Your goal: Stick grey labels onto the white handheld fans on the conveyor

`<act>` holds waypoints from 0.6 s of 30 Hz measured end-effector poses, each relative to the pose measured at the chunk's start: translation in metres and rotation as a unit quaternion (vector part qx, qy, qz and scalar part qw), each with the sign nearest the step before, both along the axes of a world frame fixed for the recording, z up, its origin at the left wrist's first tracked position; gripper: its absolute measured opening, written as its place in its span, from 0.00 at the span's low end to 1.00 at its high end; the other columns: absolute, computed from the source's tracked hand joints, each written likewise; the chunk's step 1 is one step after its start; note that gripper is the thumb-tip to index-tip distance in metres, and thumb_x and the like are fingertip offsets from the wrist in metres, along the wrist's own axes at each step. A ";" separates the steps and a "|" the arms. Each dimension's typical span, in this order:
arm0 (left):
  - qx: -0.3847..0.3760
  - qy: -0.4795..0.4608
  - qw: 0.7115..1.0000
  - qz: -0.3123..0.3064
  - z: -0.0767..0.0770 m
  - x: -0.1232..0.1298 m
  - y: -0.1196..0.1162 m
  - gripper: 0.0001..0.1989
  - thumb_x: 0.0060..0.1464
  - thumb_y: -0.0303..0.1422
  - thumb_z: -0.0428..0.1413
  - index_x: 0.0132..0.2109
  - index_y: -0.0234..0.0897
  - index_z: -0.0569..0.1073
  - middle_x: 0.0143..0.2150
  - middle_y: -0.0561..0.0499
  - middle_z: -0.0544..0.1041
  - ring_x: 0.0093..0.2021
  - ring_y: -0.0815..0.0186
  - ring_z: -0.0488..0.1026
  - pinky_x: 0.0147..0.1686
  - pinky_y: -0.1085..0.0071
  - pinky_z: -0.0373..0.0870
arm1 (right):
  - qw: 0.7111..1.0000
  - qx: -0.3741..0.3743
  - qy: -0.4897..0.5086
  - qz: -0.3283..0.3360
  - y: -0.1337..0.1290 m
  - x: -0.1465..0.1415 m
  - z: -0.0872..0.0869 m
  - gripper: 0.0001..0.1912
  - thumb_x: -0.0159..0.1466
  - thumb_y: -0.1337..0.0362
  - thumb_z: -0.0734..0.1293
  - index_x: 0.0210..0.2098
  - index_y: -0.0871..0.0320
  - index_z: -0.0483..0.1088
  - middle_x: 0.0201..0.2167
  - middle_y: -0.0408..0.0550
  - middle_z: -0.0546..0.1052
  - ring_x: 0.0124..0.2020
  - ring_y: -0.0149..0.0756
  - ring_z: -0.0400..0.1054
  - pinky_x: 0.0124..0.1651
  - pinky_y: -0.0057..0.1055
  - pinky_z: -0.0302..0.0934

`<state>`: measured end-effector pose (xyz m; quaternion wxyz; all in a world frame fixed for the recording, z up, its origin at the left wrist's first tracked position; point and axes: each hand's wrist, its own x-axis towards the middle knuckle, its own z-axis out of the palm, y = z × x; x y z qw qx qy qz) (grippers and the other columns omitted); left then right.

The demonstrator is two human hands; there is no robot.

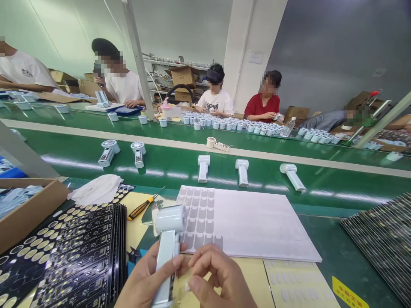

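Observation:
My left hand is wrapped round the handle of a light-blue handheld device, which has a drum-shaped head pointing away from me. Close beside it, my right hand is closed in a pinch; a small white piece shows at the thumb and fingertips, too small to name. Behind the device lies a white sheet with rows of grey stickers on its left part. Yellowish backing paper with pale oval stickers is under and right of my right hand.
Left are stacked circuit boards, a screwdriver, a white cloth and a cardboard box. More boards stand at right. Several similar devices lie on the green conveyor belt. People sit beyond it, near many small cups.

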<state>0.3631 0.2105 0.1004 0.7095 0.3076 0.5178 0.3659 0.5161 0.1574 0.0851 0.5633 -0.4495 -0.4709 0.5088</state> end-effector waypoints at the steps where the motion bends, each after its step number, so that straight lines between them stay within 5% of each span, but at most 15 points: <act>1: -0.009 -0.006 1.000 0.019 0.004 0.004 0.001 0.25 0.39 0.40 0.73 0.47 0.39 0.80 0.40 0.46 0.85 0.48 0.52 0.80 0.42 0.68 0.76 | 1.000 0.003 -0.004 0.007 0.001 0.001 0.008 0.02 0.58 0.66 0.71 0.30 0.57 0.74 0.37 0.46 0.73 0.35 0.34 0.71 0.27 0.22 0.59; 7: -0.054 -0.082 0.990 0.101 0.023 0.022 0.002 0.21 0.48 0.42 0.69 0.49 0.44 0.81 0.52 0.48 0.83 0.59 0.53 0.74 0.52 0.68 0.75 | 0.994 -0.022 -0.103 0.017 0.013 0.007 0.036 0.06 0.59 0.73 0.68 0.29 0.56 0.73 0.38 0.42 0.70 0.32 0.30 0.68 0.27 0.22 0.57; 18: -0.044 -0.079 0.991 0.100 0.029 0.035 0.010 0.18 0.52 0.41 0.65 0.50 0.44 0.80 0.53 0.45 0.82 0.62 0.48 0.72 0.52 0.62 0.77 | 0.991 -0.012 -0.135 0.011 0.025 0.012 0.033 0.06 0.60 0.73 0.69 0.29 0.56 0.70 0.39 0.42 0.69 0.30 0.28 0.66 0.26 0.22 0.56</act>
